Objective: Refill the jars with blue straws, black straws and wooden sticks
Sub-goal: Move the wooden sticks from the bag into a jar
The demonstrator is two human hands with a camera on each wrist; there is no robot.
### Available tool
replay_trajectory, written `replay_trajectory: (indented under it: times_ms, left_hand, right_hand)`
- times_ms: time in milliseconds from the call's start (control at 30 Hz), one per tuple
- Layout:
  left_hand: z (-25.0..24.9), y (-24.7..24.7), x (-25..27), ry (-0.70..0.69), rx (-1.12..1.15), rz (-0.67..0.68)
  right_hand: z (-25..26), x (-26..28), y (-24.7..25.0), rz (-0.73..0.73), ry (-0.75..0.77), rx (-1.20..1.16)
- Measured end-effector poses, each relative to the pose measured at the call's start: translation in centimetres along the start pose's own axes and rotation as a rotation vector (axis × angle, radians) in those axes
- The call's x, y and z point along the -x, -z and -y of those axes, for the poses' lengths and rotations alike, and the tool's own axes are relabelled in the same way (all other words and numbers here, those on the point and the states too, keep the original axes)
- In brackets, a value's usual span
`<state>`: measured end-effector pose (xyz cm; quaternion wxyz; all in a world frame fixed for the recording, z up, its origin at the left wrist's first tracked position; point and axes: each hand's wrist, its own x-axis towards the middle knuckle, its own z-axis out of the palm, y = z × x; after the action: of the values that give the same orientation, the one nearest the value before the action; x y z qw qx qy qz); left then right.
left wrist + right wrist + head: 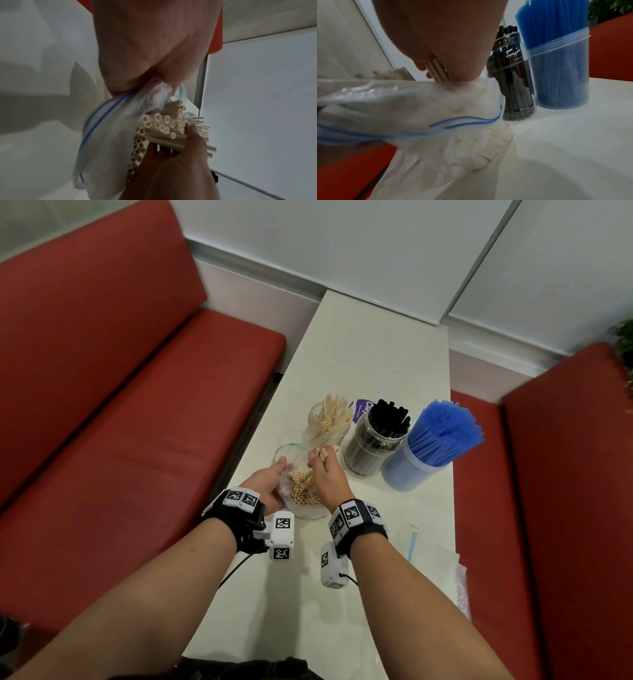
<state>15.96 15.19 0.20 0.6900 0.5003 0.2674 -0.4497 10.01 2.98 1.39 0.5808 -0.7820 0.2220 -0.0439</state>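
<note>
Near the table's [376, 354] left edge, both hands work the bag [291, 474].

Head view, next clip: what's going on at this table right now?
A person is refilling jars. The left hand grips the rim of an open zip-lock bag of wooden sticks, while the right hand holds a small bunch of sticks pulled from it. Just beyond stands the glass jar of wooden sticks, only partly full. The jars of black straws and blue straws look packed already.
</note>
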Motion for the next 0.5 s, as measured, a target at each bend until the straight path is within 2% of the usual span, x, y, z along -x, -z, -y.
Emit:
replay_trajectory:
  times_ms: [133,367,500]
  left_hand:
    - [0.1,0.3,-0.3,0.021,0.032,0.039]
    - [0.1,0.7,-0.9,0.046,0.070,0.061]
    - [-0.1,0.9,-1.2,0.060,0.078,0.056]
  right_hand:
    - [-0.5,0.0,-0.8,-0.013,0.014,-0.009]
    - [-1.2,-0.7,-1.2,-0.152,-0.001,-0.140]
    - [-1.6,-1.5,-1.0,-0.081,-0.023,-0.094]
